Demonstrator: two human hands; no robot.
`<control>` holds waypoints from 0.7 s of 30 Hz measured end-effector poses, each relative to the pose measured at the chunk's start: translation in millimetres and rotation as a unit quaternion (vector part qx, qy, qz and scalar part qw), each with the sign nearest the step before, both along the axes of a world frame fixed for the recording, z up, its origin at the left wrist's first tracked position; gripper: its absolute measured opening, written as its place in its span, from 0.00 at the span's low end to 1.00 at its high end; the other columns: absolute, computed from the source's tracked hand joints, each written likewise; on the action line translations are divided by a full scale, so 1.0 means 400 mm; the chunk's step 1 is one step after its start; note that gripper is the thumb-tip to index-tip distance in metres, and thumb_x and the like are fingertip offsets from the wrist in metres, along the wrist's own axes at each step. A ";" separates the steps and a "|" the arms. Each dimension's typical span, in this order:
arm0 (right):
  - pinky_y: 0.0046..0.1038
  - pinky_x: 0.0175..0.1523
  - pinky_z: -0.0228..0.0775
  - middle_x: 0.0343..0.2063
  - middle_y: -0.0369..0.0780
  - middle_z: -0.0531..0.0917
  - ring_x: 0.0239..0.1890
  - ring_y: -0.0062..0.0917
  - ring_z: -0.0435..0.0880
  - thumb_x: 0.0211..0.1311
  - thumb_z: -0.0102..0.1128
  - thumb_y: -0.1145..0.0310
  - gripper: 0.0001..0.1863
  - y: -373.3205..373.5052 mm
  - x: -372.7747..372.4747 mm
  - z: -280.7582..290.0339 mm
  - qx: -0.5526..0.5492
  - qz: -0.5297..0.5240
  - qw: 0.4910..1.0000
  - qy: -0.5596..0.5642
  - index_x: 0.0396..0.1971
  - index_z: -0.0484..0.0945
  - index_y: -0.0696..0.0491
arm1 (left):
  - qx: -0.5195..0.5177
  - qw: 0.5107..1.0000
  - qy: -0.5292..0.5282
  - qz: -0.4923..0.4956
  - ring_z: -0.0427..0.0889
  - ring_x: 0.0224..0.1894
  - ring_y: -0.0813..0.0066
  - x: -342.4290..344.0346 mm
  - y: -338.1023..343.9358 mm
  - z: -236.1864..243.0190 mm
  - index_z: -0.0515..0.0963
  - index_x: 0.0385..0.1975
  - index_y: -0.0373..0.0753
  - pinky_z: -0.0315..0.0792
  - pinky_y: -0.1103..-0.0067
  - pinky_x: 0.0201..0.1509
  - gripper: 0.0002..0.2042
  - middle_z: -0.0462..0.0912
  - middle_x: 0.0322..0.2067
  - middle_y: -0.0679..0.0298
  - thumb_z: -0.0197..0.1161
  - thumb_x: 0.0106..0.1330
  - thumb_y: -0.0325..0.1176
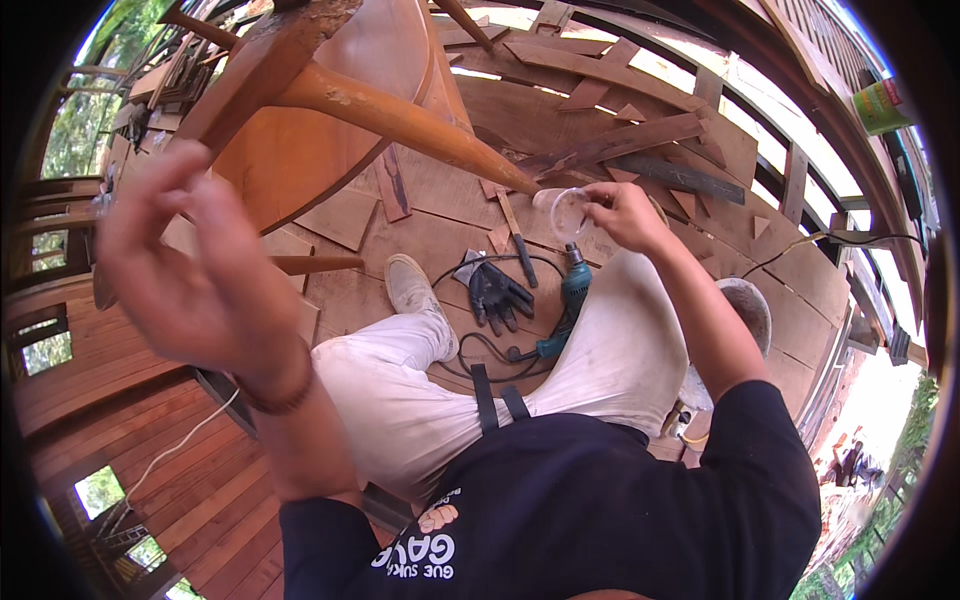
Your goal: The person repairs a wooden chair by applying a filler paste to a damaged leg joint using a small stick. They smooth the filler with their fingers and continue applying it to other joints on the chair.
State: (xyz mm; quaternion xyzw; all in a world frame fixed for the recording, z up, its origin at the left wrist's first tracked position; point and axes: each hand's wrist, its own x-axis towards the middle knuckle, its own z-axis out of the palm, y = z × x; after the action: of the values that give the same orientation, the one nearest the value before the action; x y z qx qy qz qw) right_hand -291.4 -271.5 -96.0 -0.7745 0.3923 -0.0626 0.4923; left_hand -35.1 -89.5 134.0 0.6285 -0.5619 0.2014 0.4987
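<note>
Between one and two o'clock from the middle of the view: one clear cup point(566, 213), held in the right hand point(628, 213) near the tapered tip of a wooden leg point(400, 120). Right grip: thumb and fingers pinched on the cup's rim. Left hand point(200, 268): toward nine o'clock, raised, fingers curled, blurred; whether that grip holds anything cannot be told.

Handling, as judged: thin wall, liable to buckle; a light, even pinch at the rim suits better than a squeeze. Mouth best turned toward the sky should anything be inside; contents cannot be made out. Wrist best kept steady, since a knock against the leg tip could jolt the cup. Drill point(576, 288), three o'clock, best left out of the feet's way.

Cup, description: small, round, see-through; pale rim ring; tilted, open end apparently toward four o'clock. Contact with the leg tip: cannot be told.

Leg, description: orange-brown, glossy, rough pale patch near its thicker end; runs from eleven o'clock toward one, beside a broad curved panel point(310, 155) of similar tone.
</note>
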 end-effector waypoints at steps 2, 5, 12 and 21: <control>0.26 0.44 0.75 0.35 0.45 0.88 0.35 0.24 0.85 0.62 0.60 0.73 0.14 0.080 -0.003 0.102 0.107 0.020 0.988 -0.114 0.46 0.83 0.60 | 0.162 0.980 0.084 -0.077 0.75 0.52 0.70 -0.082 0.079 -0.116 0.72 0.52 0.31 0.69 0.77 0.55 0.14 0.77 0.48 0.56 0.50 0.73 0.32; 0.27 0.40 0.75 0.33 0.43 0.86 0.33 0.25 0.84 0.59 0.63 0.75 0.15 0.205 0.064 0.160 0.012 0.074 0.961 -0.266 0.47 0.83 0.57 | 0.221 0.727 0.648 -0.051 0.75 0.54 0.71 -0.168 0.104 -0.254 0.70 0.55 0.34 0.71 0.72 0.58 0.19 0.75 0.50 0.57 0.54 0.74 0.41; 0.26 0.38 0.74 0.30 0.43 0.83 0.31 0.26 0.83 0.60 0.65 0.71 0.17 0.264 0.180 0.003 0.268 0.051 0.882 -0.384 0.50 0.81 0.55 | 0.048 0.620 0.782 -0.042 0.82 0.42 0.70 -0.105 0.168 -0.318 0.73 0.46 0.38 0.80 0.73 0.43 0.08 0.80 0.40 0.62 0.56 0.71 0.32; 0.43 0.57 0.74 0.47 0.56 0.82 0.51 0.46 0.82 0.61 0.58 0.59 0.22 0.268 0.235 -0.605 -0.042 -0.026 0.962 0.268 0.49 0.77 0.61 | -0.150 0.473 0.848 -0.186 0.82 0.47 0.63 -0.077 0.179 -0.264 0.77 0.41 0.36 0.78 0.66 0.55 0.11 0.82 0.38 0.58 0.54 0.72 0.37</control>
State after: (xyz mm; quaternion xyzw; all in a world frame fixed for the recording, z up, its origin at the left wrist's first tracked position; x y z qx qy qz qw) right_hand -197.5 -164.1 -338.1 -0.7722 0.5273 0.1183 0.3341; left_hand -65.8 -17.7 28.4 0.2883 0.0700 -0.4461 0.8444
